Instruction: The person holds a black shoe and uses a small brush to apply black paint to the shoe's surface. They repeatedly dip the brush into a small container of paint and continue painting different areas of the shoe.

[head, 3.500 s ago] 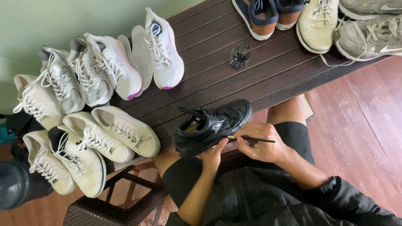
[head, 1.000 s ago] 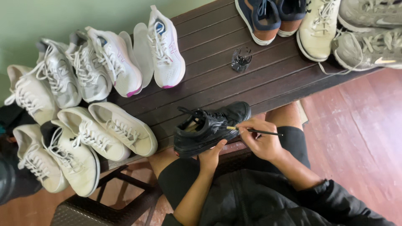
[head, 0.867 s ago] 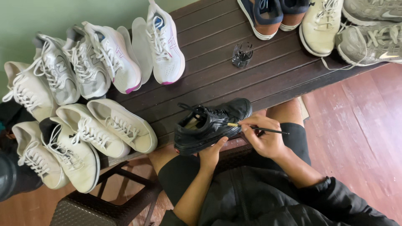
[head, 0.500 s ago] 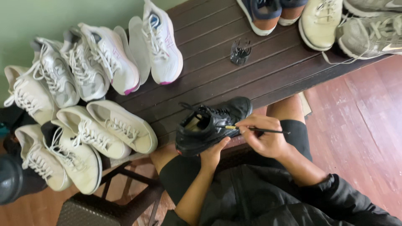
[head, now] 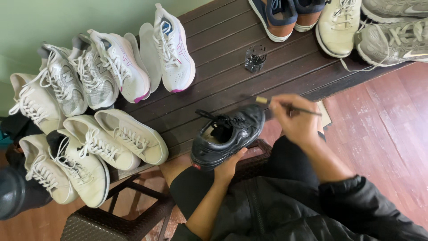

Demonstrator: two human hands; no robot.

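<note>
My left hand (head: 229, 163) cups a black lace-up shoe (head: 227, 135) from underneath and holds it above my lap, toe pointing to the upper right. My right hand (head: 296, 120) grips a thin paintbrush (head: 287, 105) by its dark handle. The brush's gold ferrule and tip hover just above the shoe's toe, a little clear of it. A small dark glass jar (head: 255, 58) stands on the dark wooden slatted table (head: 223, 85) beyond the shoe.
Several white and cream sneakers (head: 111, 138) crowd the table's left side, a white and pink pair (head: 171, 49) behind them. More shoes (head: 343, 24) line the far right edge. A wicker stool (head: 111, 223) stands lower left on a reddish wooden floor (head: 383, 134).
My right hand has lifted the paintbrush off the shoe's side and moved it up and to the right, above the toe. The shoe stays in my left hand.
</note>
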